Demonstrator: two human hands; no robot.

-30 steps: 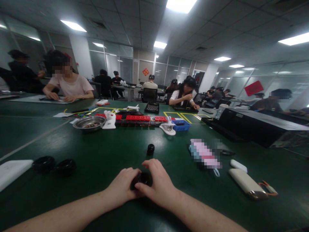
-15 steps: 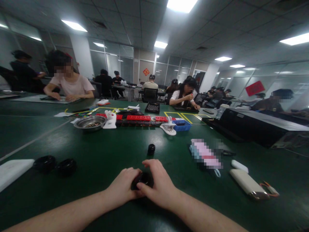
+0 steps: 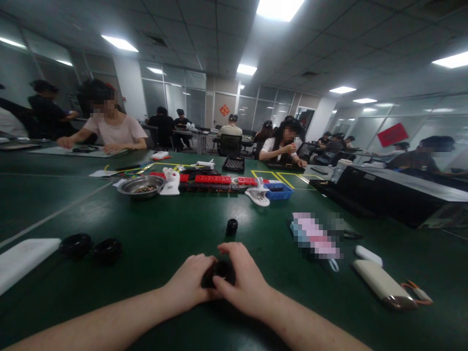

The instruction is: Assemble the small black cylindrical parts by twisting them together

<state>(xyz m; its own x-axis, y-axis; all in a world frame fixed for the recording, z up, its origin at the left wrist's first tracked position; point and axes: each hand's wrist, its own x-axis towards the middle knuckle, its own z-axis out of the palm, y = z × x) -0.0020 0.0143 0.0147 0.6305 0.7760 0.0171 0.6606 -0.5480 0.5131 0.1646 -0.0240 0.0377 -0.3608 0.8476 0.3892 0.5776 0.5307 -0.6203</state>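
- The left hand (image 3: pixel 192 282) and the right hand (image 3: pixel 243 285) meet low in the middle of the view, both wrapped around a small round black part (image 3: pixel 218 274) that rests on the green worktop (image 3: pixel 164 229).
- The left hand's fingers curl against the part's left side; the right hand's fingers (image 3: pixel 230 249) arch over its top and far edge. Both hands are grasping it, so only a dark sliver of it shows between them.
- Just beyond the hands, a small black cylinder (image 3: pixel 231 226) stands upright on the worktop, apart from them.
- To the left lie two black rings (image 3: pixel 91 247) side by side, with a flat white block (image 3: pixel 24 258) next to them at the edge of the view.
- To the right lie a cream-coloured power bank (image 3: pixel 382 287) with an orange cable (image 3: pixel 417 292) at its end, and a small white case (image 3: pixel 369 255) just behind it.
- Farther back stand a metal bowl (image 3: pixel 142 185), a row of red blocks (image 3: pixel 214 179), a white clip (image 3: pixel 258 195) and a blue tray (image 3: pixel 280 190).
- A long black box (image 3: pixel 383 195) sits at the right.
- Other people sit at the far side of the worktop and at tables behind, their hands busy with their own things.
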